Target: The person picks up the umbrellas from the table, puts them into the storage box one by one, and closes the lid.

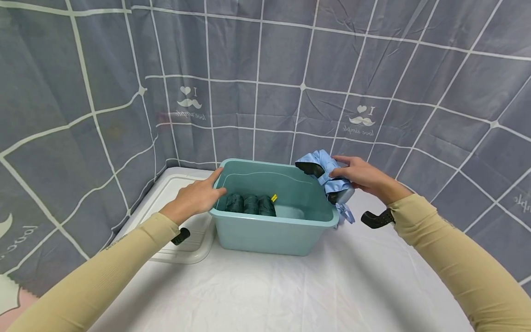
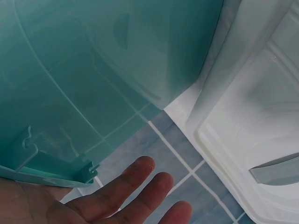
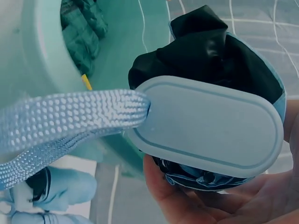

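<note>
My right hand [image 1: 361, 174] holds a loosely bunched folding umbrella [image 1: 321, 161] over the right end of a teal plastic tub [image 1: 265, 233]. Blue outside and black inside, it has an oval grey-blue handle end [image 3: 205, 126] facing the right wrist camera. From that handle hangs a woven strap [image 3: 70, 116]. My left hand [image 1: 197, 196] rests on the tub's left rim, thumb over the inner side; in the left wrist view its fingers [image 2: 140, 168] extend below the rim, apart from the wall. Inside the tub, at left, lies a dark green puffy bundle [image 1: 250, 204] with a yellow tag [image 1: 274, 198].
A white lid [image 1: 182, 182] lies left of the tub, partly under my left forearm. White cloth [image 1: 265, 290] covers the surface. Grey checked curtains [image 1: 282, 55] stand behind and at both sides. Light blue rounded things [image 3: 70, 186] show low in the right wrist view.
</note>
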A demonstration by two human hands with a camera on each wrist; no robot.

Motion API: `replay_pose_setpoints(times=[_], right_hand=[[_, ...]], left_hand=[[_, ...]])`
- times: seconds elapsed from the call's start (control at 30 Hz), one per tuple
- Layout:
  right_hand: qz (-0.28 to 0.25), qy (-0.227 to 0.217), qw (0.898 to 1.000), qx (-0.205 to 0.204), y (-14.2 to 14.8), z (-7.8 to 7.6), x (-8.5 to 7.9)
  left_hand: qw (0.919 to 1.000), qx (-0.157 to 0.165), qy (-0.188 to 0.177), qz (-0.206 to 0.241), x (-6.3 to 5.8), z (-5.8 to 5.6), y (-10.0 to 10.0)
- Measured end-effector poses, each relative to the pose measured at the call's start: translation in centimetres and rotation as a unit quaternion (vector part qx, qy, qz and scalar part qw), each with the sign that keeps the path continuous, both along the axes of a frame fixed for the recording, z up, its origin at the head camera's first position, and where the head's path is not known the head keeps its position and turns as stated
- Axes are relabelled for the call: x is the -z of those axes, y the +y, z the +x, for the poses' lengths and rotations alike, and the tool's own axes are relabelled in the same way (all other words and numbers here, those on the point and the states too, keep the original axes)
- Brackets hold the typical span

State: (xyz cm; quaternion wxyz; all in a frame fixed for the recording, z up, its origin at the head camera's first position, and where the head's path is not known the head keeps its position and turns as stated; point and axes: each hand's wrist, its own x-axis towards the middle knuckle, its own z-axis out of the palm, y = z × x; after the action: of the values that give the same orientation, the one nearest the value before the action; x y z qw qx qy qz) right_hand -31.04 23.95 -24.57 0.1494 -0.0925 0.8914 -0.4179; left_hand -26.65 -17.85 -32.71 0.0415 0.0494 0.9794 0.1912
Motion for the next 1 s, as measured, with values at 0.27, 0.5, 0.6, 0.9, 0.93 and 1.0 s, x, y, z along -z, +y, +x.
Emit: replay_pose_setpoints(times=[0.27,0.5,0.6,0.9,0.93,1.0], right_hand=[[0.02,-0.025,0.999,-0.029,-2.3,-0.3,0.2],[0.039,-0.053,0.996,-0.056,-4.1,-0.7,0.4],[0.04,-0.071,0.994,-0.07,-4.9,-0.9,0.5],[0.068,-0.096,0.99,-0.077,-6.9,-1.6,1.6],[0.071,-0.1,0.989,-0.08,-7.1,-1.7,1.7],[0.076,-0.104,0.988,-0.084,-7.5,-1.9,1.9]], left_hand=[[1.0,-0.002,0.0,0.0,0.0,0.0,-0.1],[1.0,-0.001,0.001,0.0,0.1,-0.1,0.0],[1.0,-0.002,0.001,0.001,0.1,0.0,-0.1],[1.0,-0.004,0.002,0.003,0.2,-0.1,-0.1],[1.0,-0.004,0.002,0.003,0.2,-0.1,-0.1],[1.0,-0.003,0.002,0.003,0.2,-0.1,-0.1]])
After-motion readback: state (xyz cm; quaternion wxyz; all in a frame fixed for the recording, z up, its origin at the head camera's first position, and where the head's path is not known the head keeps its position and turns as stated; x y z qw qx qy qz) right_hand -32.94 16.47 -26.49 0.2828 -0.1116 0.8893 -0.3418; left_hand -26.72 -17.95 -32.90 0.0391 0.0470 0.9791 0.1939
